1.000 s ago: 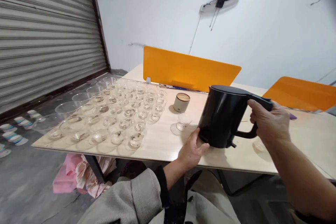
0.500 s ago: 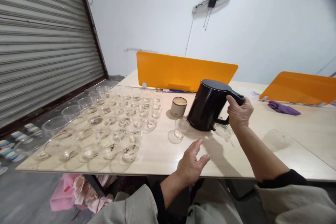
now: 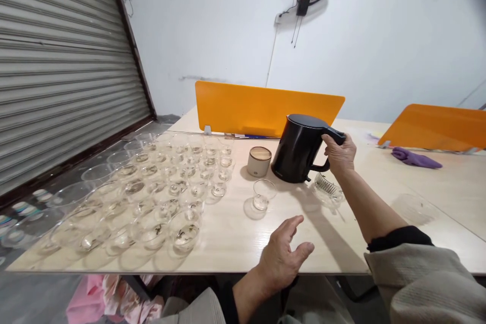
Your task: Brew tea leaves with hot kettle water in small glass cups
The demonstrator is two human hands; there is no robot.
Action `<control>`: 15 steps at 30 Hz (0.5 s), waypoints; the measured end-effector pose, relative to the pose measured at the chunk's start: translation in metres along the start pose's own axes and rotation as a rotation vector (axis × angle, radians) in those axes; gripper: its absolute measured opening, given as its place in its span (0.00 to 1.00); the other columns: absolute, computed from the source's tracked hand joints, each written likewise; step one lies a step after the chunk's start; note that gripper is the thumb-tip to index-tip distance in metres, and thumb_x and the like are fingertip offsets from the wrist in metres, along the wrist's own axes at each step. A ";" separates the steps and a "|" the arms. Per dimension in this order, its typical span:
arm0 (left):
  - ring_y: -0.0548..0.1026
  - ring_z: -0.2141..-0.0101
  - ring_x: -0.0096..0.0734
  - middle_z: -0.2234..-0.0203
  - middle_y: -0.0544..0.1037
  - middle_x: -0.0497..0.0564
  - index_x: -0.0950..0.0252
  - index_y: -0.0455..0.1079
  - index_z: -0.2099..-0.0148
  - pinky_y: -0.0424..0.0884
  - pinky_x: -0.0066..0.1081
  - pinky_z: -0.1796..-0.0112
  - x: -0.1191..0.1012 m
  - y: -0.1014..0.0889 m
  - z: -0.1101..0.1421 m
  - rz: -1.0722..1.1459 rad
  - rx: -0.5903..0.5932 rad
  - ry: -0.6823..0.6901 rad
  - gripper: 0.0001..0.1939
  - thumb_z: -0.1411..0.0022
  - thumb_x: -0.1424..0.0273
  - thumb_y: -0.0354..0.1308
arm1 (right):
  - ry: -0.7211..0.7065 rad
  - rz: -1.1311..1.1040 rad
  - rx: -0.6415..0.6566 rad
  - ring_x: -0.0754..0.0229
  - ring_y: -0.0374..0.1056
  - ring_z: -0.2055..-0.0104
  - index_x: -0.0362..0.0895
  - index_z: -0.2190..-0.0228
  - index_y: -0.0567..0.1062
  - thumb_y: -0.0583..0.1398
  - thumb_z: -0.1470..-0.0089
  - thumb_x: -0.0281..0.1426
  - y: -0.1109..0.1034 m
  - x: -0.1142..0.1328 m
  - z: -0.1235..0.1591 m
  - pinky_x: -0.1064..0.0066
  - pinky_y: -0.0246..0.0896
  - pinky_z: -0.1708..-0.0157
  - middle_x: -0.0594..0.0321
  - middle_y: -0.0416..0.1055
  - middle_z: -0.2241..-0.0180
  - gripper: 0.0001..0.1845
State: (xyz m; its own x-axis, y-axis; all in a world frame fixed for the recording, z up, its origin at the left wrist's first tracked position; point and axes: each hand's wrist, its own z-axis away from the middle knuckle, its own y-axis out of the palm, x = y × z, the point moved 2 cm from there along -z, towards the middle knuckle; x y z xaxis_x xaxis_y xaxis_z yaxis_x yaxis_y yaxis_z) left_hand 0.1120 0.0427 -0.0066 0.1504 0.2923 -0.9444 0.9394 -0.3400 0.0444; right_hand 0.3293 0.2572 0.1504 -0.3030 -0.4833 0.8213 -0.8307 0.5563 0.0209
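My right hand [image 3: 340, 153] is wrapped round the handle of a black electric kettle [image 3: 294, 152], which tilts slightly to the left above the table. Below and left of the kettle stands one clear cup [image 3: 260, 201]. A pale canister with a wooden lid [image 3: 259, 162] is just behind that cup. With thumb and fingers apart, my left hand [image 3: 283, 253] hovers over the table's front edge, holding nothing. Many clear cups [image 3: 186, 233] with dark bits like tea leaves in the bottom stand in rows on the left.
Behind the kettle's handle side lies a clear comb-like item [image 3: 327, 190], partly hidden by my arm. Orange dividers [image 3: 243, 106] stand along the back. A purple cloth [image 3: 415, 157] and a clear plastic item [image 3: 415, 208] lie on the right of the table [image 3: 228, 248].
The kettle, in my right hand, has shifted a little left relative to the purple cloth, uncovering more of the comb-like item. My left hand stays spread. The camera view has shifted slightly.
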 end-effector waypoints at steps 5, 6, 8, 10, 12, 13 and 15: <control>0.70 0.37 0.44 0.36 0.71 0.53 0.58 0.67 0.33 0.65 0.43 0.34 0.001 0.000 0.001 0.006 0.022 -0.004 0.29 0.34 0.62 0.64 | 0.121 0.038 0.066 0.68 0.59 0.80 0.47 0.69 0.68 0.72 0.59 0.30 -0.013 -0.002 -0.022 0.76 0.59 0.82 0.73 0.67 0.78 0.19; 0.70 0.37 0.44 0.36 0.72 0.53 0.58 0.67 0.33 0.66 0.43 0.35 0.000 0.000 0.001 0.009 0.022 -0.007 0.29 0.34 0.62 0.64 | 0.142 0.048 0.089 0.67 0.60 0.80 0.47 0.69 0.69 0.72 0.59 0.30 -0.015 -0.003 -0.026 0.76 0.59 0.81 0.73 0.67 0.78 0.18; 0.71 0.38 0.45 0.36 0.72 0.54 0.58 0.68 0.33 0.67 0.43 0.36 0.000 0.000 0.002 0.014 0.022 -0.019 0.28 0.34 0.62 0.64 | 0.171 0.081 0.123 0.66 0.62 0.79 0.46 0.68 0.69 0.71 0.57 0.29 -0.018 -0.003 -0.031 0.76 0.60 0.80 0.72 0.68 0.78 0.17; 0.71 0.38 0.45 0.37 0.72 0.54 0.58 0.69 0.34 0.68 0.43 0.36 0.000 0.000 0.003 0.020 0.020 -0.033 0.28 0.34 0.61 0.64 | 0.186 0.130 0.148 0.65 0.63 0.77 0.46 0.68 0.70 0.70 0.55 0.29 -0.020 -0.002 -0.034 0.75 0.59 0.79 0.71 0.69 0.79 0.15; 0.71 0.39 0.45 0.37 0.72 0.54 0.58 0.69 0.34 0.68 0.43 0.36 0.000 0.000 0.003 0.030 0.018 -0.041 0.27 0.34 0.61 0.64 | 0.190 0.182 0.188 0.65 0.64 0.76 0.45 0.68 0.71 0.70 0.54 0.28 -0.019 0.000 -0.037 0.74 0.61 0.76 0.70 0.69 0.78 0.13; 0.72 0.39 0.45 0.37 0.72 0.54 0.58 0.69 0.34 0.68 0.43 0.37 0.000 0.001 0.002 0.034 0.019 -0.043 0.27 0.34 0.61 0.64 | 0.191 0.204 0.210 0.65 0.65 0.75 0.45 0.69 0.71 0.69 0.53 0.28 -0.019 0.001 -0.039 0.73 0.61 0.75 0.70 0.70 0.77 0.12; 0.73 0.40 0.44 0.38 0.73 0.54 0.58 0.70 0.35 0.69 0.43 0.37 -0.001 0.002 0.001 0.032 0.026 -0.048 0.27 0.34 0.62 0.64 | 0.195 0.238 0.242 0.64 0.66 0.73 0.45 0.70 0.72 0.69 0.52 0.28 -0.018 0.002 -0.044 0.71 0.63 0.71 0.68 0.71 0.76 0.11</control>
State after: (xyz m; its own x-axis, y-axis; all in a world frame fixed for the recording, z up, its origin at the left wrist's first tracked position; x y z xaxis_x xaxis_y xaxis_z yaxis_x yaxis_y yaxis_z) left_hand 0.1129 0.0406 -0.0062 0.1643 0.2382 -0.9572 0.9258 -0.3721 0.0663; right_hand 0.3640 0.2756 0.1765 -0.4252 -0.2095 0.8805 -0.8414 0.4501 -0.2991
